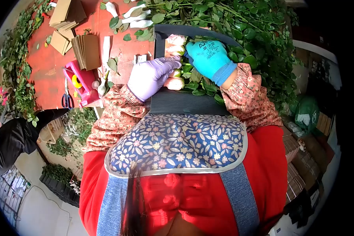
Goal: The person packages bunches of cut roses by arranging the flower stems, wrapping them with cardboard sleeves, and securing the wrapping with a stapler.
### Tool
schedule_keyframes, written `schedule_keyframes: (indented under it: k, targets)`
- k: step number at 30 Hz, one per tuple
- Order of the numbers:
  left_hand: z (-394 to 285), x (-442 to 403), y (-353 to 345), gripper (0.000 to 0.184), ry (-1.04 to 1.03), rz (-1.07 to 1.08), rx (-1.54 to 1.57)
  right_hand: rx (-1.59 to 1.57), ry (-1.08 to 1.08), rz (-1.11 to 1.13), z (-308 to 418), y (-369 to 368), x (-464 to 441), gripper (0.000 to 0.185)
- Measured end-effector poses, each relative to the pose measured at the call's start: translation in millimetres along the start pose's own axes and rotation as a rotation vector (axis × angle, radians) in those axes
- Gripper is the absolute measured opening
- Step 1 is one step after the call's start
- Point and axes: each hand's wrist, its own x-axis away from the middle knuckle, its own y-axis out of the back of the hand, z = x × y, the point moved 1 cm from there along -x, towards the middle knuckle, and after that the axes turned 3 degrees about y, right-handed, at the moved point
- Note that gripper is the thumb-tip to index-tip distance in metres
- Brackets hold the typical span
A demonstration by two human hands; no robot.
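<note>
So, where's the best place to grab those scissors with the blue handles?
Probably by the dark blue loop handles, coming from the near edge of the red table. The loops lie toward that edge, while the thin silvery blades point away, beside the bright pink tape dispenser.

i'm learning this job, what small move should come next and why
Probably the left hand should gently even up the pink rose heads, since it lies across their row while the right hand is over the leafy stems.
</note>
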Motion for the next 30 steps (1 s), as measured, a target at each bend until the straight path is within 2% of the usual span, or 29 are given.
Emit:
schedule_keyframes:
  k: [2, 3, 5, 6, 9, 16, 19, 21, 22, 24, 27, 30]
  targets:
    - [-1, -5, 5, 0.037, -0.061, -0.066, -0.049, -0.006, 0.028, -0.068, -4, -1, -6, 0.013]
    - [-12, 3, -7, 0.034, -0.061, -0.114, 0.036, -0.018, 0.022, 0.012, -1, -2, 13, 0.013]
    - [-4, 5, -10, 0.032, -0.086, -0.125, 0.016, -0.054, 0.064, -0.033, 4, 0, 10, 0.009]
    - [-1, 3, -8, 0.032, -0.101, -0.134, 0.002, -0.042, 0.031, 0.028, 2, 1, 4, 0.010]
    - [-3, 5, -7, 0.032, -0.037, -0.110, 0.033, -0.161, 0.100, -0.090, -2, 7, 11, 0.013]
    - [0, 7, -5, 0.034, 0.064, -0.058, 0.078, -0.168, 0.073, -0.158, 14, 50, 28, 0.018]
    - [18, 9, -14, 0.030, 0.052, -0.055, 0.227, -0.153, 0.075, 0.000, 22, 32, 30, 0.018]
    - [24, 8, -15, 0.023, 0.096, -0.019, 0.686, -0.114, 0.092, 0.061, 24, 25, 29, 0.019]
    - [28, 11, -6, 0.021, 0.175, 0.022, 0.886, -0.139, 0.121, 0.003, 22, 22, 28, 0.018]
    - [23, 19, 23, 0.021, 0.200, -0.147, 1.020, -0.124, 0.138, 0.010, 21, 20, 25, 0.018]
    - [48, 28, 45, 0.020, 0.096, -0.418, 1.083, -0.091, 0.144, 0.059, 24, 22, 27, 0.017]
    - [45, 43, 63, 0.019, 0.316, -0.407, 0.834, -0.085, 0.157, 0.061, 24, 25, 24, 0.018]
